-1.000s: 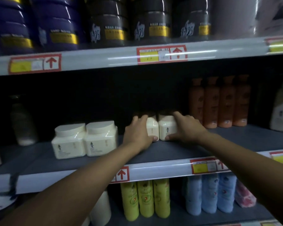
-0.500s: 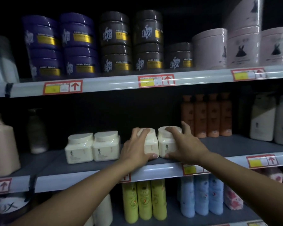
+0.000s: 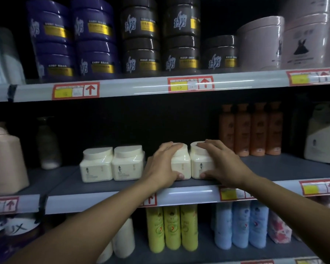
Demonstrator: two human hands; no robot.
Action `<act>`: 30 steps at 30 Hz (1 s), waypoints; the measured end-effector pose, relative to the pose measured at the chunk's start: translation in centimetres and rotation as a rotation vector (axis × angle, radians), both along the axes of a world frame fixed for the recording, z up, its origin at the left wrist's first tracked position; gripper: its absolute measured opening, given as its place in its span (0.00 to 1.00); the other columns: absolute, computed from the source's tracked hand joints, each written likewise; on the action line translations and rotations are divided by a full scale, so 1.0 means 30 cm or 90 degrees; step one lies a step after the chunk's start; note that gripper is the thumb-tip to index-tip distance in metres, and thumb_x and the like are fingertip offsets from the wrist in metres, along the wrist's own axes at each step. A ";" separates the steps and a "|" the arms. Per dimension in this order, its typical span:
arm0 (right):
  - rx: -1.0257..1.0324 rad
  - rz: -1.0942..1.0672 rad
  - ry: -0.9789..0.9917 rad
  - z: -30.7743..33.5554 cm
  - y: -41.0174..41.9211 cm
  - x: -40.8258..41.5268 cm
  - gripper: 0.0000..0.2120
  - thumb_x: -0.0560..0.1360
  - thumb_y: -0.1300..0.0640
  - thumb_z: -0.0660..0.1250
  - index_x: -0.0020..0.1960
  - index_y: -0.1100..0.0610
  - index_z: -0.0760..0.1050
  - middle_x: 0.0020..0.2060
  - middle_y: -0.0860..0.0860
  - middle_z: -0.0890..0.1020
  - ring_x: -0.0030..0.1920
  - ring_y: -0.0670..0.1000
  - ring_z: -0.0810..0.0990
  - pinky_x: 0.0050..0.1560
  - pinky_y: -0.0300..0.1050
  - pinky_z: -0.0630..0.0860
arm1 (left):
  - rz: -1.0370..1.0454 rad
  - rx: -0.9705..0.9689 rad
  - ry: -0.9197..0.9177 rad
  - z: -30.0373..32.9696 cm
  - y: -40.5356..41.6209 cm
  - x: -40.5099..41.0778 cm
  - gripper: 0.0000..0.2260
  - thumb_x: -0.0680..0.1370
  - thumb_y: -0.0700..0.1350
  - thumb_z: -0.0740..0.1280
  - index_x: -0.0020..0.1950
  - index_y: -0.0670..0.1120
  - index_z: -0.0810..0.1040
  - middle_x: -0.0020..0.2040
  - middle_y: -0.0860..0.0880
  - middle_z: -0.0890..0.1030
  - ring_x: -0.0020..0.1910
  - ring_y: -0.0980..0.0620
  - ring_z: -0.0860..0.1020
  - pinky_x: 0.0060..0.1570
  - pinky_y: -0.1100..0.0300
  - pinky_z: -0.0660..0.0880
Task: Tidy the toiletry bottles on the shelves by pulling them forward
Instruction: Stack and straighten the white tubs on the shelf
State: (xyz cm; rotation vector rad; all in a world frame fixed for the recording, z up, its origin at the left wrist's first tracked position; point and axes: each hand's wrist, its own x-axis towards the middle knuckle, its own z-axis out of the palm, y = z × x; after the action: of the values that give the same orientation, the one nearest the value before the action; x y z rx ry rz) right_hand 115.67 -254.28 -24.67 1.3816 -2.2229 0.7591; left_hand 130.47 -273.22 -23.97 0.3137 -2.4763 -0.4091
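On the middle shelf (image 3: 107, 184) two cream jars stand side by side, touching, near the front edge. The left hand (image 3: 163, 166) is closed around the left jar (image 3: 181, 164), fingers over its lid and thumb on its front. The right hand (image 3: 222, 164) grips the right jar (image 3: 199, 162) the same way. Two more cream jars (image 3: 112, 163) stand just to the left, slightly further back.
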 end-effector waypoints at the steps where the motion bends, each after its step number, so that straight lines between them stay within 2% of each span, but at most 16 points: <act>1: -0.012 0.000 0.007 -0.003 0.000 -0.001 0.48 0.65 0.48 0.84 0.80 0.44 0.65 0.78 0.47 0.65 0.76 0.52 0.68 0.71 0.43 0.65 | -0.002 0.010 0.004 0.001 0.002 0.004 0.46 0.66 0.50 0.85 0.80 0.64 0.66 0.80 0.59 0.64 0.77 0.52 0.67 0.77 0.48 0.66; 4: -0.048 -0.006 0.026 -0.017 0.009 0.006 0.47 0.64 0.48 0.85 0.79 0.44 0.67 0.78 0.48 0.66 0.76 0.52 0.68 0.73 0.48 0.67 | -0.023 0.033 0.017 0.002 0.010 0.019 0.46 0.66 0.47 0.85 0.80 0.62 0.68 0.80 0.58 0.64 0.77 0.52 0.67 0.77 0.51 0.67; 7: -0.100 0.004 0.038 -0.027 0.024 0.008 0.47 0.63 0.51 0.86 0.78 0.45 0.70 0.78 0.49 0.67 0.75 0.53 0.69 0.71 0.46 0.67 | -0.041 0.040 0.037 0.003 0.018 0.033 0.45 0.67 0.46 0.85 0.79 0.62 0.68 0.81 0.59 0.63 0.77 0.53 0.67 0.77 0.54 0.67; 11: -0.183 0.012 0.071 -0.005 0.029 0.022 0.43 0.64 0.56 0.86 0.76 0.48 0.73 0.76 0.54 0.71 0.74 0.56 0.73 0.70 0.46 0.69 | -0.048 0.049 0.100 0.032 0.026 0.060 0.44 0.68 0.43 0.84 0.79 0.63 0.69 0.81 0.60 0.63 0.78 0.54 0.67 0.77 0.53 0.67; 15: -0.221 0.015 0.080 0.063 0.010 0.078 0.42 0.64 0.51 0.86 0.75 0.50 0.75 0.75 0.54 0.72 0.73 0.55 0.73 0.71 0.51 0.72 | -0.048 0.049 0.156 0.115 -0.002 0.120 0.43 0.65 0.43 0.85 0.78 0.60 0.72 0.79 0.57 0.67 0.76 0.55 0.68 0.77 0.53 0.68; 18: -0.217 0.020 0.067 0.129 -0.035 0.126 0.42 0.63 0.51 0.86 0.74 0.51 0.76 0.73 0.56 0.74 0.72 0.56 0.74 0.70 0.46 0.69 | -0.022 0.043 0.162 0.189 -0.051 0.196 0.43 0.65 0.43 0.85 0.77 0.60 0.73 0.76 0.56 0.71 0.73 0.54 0.72 0.74 0.53 0.71; 22: -0.180 0.030 0.030 0.214 -0.143 0.198 0.43 0.63 0.49 0.86 0.75 0.50 0.74 0.65 0.53 0.76 0.64 0.53 0.77 0.63 0.38 0.68 | 0.016 0.013 0.145 0.279 -0.157 0.315 0.43 0.64 0.46 0.86 0.75 0.60 0.74 0.63 0.59 0.75 0.63 0.54 0.76 0.68 0.49 0.76; 26: -0.144 0.032 0.003 0.288 -0.279 0.277 0.42 0.64 0.47 0.85 0.74 0.50 0.74 0.61 0.54 0.77 0.62 0.55 0.77 0.60 0.41 0.68 | 0.098 -0.007 0.090 0.362 -0.282 0.419 0.40 0.63 0.46 0.86 0.73 0.55 0.76 0.59 0.55 0.77 0.61 0.50 0.77 0.67 0.45 0.76; 28: -0.107 0.026 0.000 0.314 -0.355 0.312 0.38 0.63 0.43 0.85 0.70 0.50 0.77 0.59 0.55 0.79 0.60 0.56 0.77 0.57 0.43 0.70 | 0.119 -0.013 0.070 0.386 -0.349 0.454 0.37 0.63 0.46 0.87 0.70 0.52 0.79 0.59 0.52 0.80 0.60 0.50 0.79 0.64 0.46 0.78; 30: -0.092 0.027 -0.002 0.335 -0.434 0.339 0.30 0.62 0.41 0.84 0.58 0.51 0.79 0.52 0.53 0.82 0.54 0.55 0.80 0.54 0.47 0.76 | 0.142 -0.001 0.067 0.396 -0.410 0.477 0.28 0.64 0.46 0.86 0.60 0.51 0.80 0.55 0.52 0.82 0.56 0.50 0.80 0.57 0.52 0.79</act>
State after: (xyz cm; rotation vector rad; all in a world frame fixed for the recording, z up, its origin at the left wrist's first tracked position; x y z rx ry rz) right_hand 125.82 -267.31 -14.63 1.3621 -2.1021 0.9176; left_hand 144.76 -285.52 -12.08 0.5481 -2.3079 -0.3213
